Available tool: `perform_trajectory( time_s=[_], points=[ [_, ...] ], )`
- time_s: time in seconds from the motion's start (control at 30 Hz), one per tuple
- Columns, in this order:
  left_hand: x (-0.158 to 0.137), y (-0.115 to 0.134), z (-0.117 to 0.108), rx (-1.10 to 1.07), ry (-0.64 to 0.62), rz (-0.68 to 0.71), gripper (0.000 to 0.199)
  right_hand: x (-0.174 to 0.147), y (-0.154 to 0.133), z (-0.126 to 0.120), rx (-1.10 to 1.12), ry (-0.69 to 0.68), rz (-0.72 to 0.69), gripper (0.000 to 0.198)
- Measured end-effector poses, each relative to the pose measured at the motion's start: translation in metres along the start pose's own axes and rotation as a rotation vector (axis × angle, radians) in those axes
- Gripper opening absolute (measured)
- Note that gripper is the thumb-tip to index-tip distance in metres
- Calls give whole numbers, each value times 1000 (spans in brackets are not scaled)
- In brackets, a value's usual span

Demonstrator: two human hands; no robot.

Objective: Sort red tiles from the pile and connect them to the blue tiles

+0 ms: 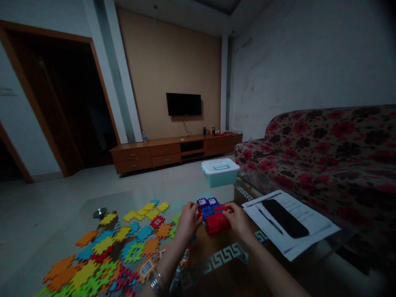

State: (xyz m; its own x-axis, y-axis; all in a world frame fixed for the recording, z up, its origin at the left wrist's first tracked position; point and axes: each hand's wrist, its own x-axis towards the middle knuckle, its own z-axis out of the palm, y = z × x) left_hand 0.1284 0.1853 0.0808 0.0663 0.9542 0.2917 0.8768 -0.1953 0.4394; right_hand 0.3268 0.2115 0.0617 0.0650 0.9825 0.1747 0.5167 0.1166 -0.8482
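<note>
Block assembly [213, 216]: red and blue interlocking pieces, mid-surface, held between both hands. Left hand [188, 222]: fingers closed on its left side. Right hand [237, 218]: fingers curled against its right side. Loose puzzle pieces [117, 251]: orange, yellow, green, blue, scattered near left on the glass surface [173, 192]. Papers [291, 227] with dark phone [284, 218]: right. Lidded teal box [220, 171]: far.
</note>
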Motion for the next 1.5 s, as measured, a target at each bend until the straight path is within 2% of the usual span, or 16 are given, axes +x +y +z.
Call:
perform_trajectory(
  time_s=[0.1,0.2,0.43,0.63,0.73,0.83,0.97,1.03,1.17,1.27,1.33,1.43,1.5],
  points=[
    [7,16,24,6,-84,40,32,19,27,-17,-75,47,70,17],
    [12,27,38,57,-169,42,36,26,41,-16,-94,22,91,16],
    [12,36,45,171,-235,42,36,33,44,1,-161,-5,108,15],
    [6,33,48,169,-200,52,32,31,43,5,-249,-15,97,15],
    [6,29,41,194,-155,-1,33,27,42,4,-295,-19,86,17],
    [4,15,33,274,-121,-93,42,22,40,3,-389,-9,33,19],
    [-5,-16,25,358,-241,-182,45,17,33,6,-513,66,-91,22],
    [-12,-30,20,364,-297,-193,42,13,26,10,-494,80,-152,23],
    [-27,-51,4,379,-326,-202,38,2,12,23,-415,48,-300,24],
    [-39,-63,-11,392,-349,-215,35,-9,7,39,-358,-12,-414,27],
    [-47,-71,-22,405,-344,-228,30,-14,5,54,-308,-98,-495,27],
    [-60,-87,-43,445,-268,-278,29,-20,-4,84,-262,-256,-574,26],
    [-70,-101,-60,490,-194,-354,32,-25,-19,107,-275,-324,-573,25]
  ],
)
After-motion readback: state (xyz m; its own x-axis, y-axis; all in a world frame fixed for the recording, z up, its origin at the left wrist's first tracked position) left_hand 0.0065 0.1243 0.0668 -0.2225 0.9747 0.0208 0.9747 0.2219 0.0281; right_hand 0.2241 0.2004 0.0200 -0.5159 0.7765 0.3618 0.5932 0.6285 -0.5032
